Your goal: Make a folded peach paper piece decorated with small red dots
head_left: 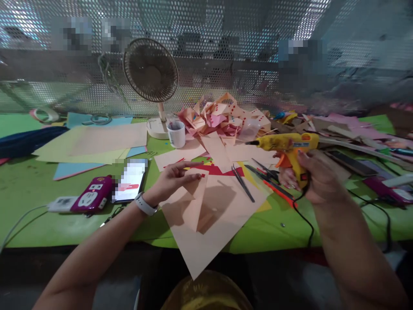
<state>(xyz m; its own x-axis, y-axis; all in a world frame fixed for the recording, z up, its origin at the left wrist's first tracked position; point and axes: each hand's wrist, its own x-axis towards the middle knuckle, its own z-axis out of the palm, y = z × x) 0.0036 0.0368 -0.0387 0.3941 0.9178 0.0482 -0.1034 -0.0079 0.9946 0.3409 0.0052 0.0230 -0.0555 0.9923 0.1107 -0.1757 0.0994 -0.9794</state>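
Note:
My left hand, with a white band on its wrist, pinches the upper edge of a folded peach paper piece. A small red spot shows on the paper by the fingertips. Under it lies a larger peach sheet, its corner hanging past the table edge. My right hand grips a yellow hot glue gun with an orange trigger, its dark nozzle pointing left above the sheets. Tweezers rest on the paper between my hands. Red paper lies just behind the folded piece.
A white cup and a small fan stand at the back, beside piled folded papers. Left are a phone and a purple power strip. Orange-handled pliers and the gun's cord lie right.

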